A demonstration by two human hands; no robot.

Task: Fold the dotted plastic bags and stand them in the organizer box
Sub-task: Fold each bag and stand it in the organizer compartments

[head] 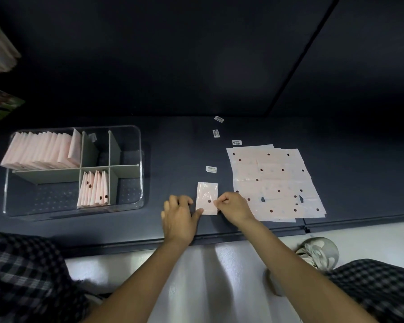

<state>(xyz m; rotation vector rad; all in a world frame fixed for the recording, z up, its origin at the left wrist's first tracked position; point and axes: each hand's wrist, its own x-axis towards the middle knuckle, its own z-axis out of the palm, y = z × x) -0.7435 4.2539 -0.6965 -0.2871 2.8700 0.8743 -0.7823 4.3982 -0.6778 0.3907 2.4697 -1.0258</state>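
Head view: clear plastic organizer box w/ grey dividers (135, 136) holds two rows of folded pink bags. Narrow folded pink dotted bag (207, 198) on dark tabletop (173, 148): left hand (179, 215) fingers spread, thumb pressing; right hand (233, 207) pinching edge. Stack of flat dotted bags (275, 183) unfolded; roughly past halfway.

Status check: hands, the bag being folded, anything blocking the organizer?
Left hand thumb presses folded bag; right hand pinches its right edge. Bag flat on table, not yet in organizer box. Path to box unobstructed.
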